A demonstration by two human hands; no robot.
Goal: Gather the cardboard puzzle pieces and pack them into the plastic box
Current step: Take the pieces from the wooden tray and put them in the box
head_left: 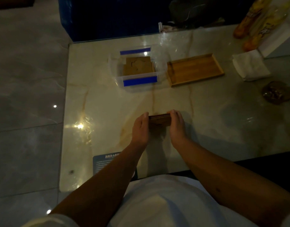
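Observation:
A small stack of brown cardboard puzzle pieces (159,120) stands on edge on the marble table, squeezed between both hands. My left hand (140,128) presses its left end and my right hand (177,126) presses its right end. Farther back, the clear plastic box (155,73) with blue clip handles sits open, and several cardboard pieces (137,66) lie flat inside it. The box is about a forearm's length beyond the hands, slightly to the left.
An empty wooden tray (195,69) lies right of the box. A folded white napkin (250,65), a brown round coaster (276,92) and wrapped snack packets (259,22) sit at the right. A blue card (103,163) lies near the table's front edge; the left edge drops to the floor.

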